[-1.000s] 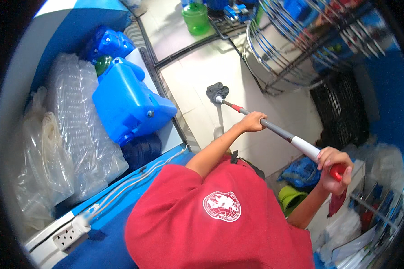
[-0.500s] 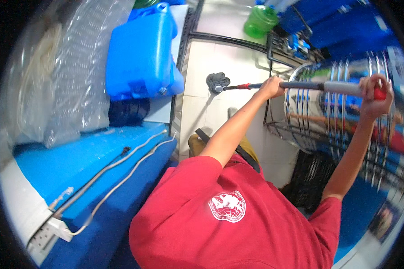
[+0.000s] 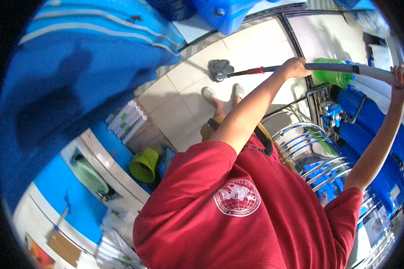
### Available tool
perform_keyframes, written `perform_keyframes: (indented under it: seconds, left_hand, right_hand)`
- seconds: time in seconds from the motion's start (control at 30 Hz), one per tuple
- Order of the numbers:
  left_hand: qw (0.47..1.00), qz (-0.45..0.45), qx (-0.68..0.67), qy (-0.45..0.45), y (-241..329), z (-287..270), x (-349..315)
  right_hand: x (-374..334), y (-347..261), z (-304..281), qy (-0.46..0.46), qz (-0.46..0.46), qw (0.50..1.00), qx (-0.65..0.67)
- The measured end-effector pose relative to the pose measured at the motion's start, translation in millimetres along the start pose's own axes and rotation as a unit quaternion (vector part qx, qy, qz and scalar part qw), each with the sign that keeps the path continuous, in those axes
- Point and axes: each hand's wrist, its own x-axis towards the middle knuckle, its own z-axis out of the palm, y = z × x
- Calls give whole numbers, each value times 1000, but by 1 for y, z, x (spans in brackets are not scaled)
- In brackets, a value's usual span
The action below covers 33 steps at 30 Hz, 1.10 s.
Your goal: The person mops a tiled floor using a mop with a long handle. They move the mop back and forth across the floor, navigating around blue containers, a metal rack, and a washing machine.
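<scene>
A mop with a dark grey cloth head [image 3: 221,68] stretches across the upper part of the head view, its head resting on the pale floor tiles. My left hand [image 3: 294,68] is closed around the middle of the mop's handle [image 3: 332,67]. Farther up, my right hand [image 3: 402,83] grips the grey upper section beside its red end. The handle slants from the floor up to the right. Both of my feet [image 3: 224,93], in light footwear, stand on the tiles close to the mop head.
A green bottle [image 3: 330,74] lies beyond the handle. Chrome racking [image 3: 321,166] and blue barrels [image 3: 359,139] line the right side. Blue containers [image 3: 224,13] stand at the top, a blue-covered surface [image 3: 85,85] at left, and a yellow-green bucket [image 3: 144,165] beside white rolls [image 3: 126,119].
My body and view have turned left, swinging the blue containers to the top edge and bringing the bucket and rolls into sight. Both hands keep their hold on the mop.
</scene>
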Motion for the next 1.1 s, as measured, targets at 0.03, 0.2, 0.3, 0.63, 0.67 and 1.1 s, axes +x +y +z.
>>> perform_keyframes:
  seconds: [0.03,0.2,0.3,0.63,0.67,1.1]
  left_hand:
    - [1000,-22,14,1,-9,4,-13]
    - [994,-74,44,72,-75,-4,-86]
    - [970,-54,107,214,-112,-18,-152]
    - [939,-213,118,243,-199,-50,-362]
    - [937,-248,135,208,-205,-51,-382]
    - [943,-7,138,302,-118,-35,-412]
  right_hand:
    - [-2,14,0,24,4,1000,10]
    - [-39,69,45,-96,87,981,146]
    - [-79,93,111,-199,58,952,226]
    - [-268,137,257,-247,149,930,228]
    - [-292,140,264,-229,152,933,232]
    - [-356,-3,230,-348,-59,909,223]
